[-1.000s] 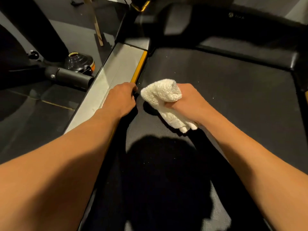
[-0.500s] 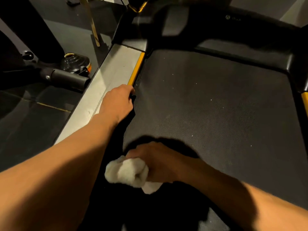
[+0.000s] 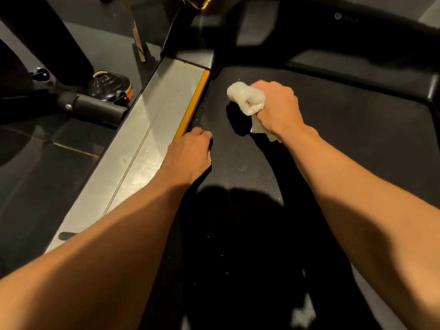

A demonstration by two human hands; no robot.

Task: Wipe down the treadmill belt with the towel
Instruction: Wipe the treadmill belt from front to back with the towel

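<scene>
The black textured treadmill belt (image 3: pixel 345 144) fills the middle and right of the view. My right hand (image 3: pixel 277 108) grips a bunched white towel (image 3: pixel 246 97) and holds it on the belt's far left part, close to the front cover. My left hand (image 3: pixel 190 156) rests at the belt's left edge, fingers curled down over the seam beside the yellow strip (image 3: pixel 191 108). What the left fingers hold, if anything, is hidden. Both forearms reach in from the bottom.
A silver side rail (image 3: pixel 142 141) runs along the belt's left. Left of it stand a black machine base with a tube (image 3: pixel 97 108) and a round black cap (image 3: pixel 109 85) on dark floor. The treadmill's black front cover (image 3: pixel 333 39) bounds the belt's far end.
My right hand has swept the towel from the near left of the belt up to its far left end. The left hand has stayed at the belt's left edge.
</scene>
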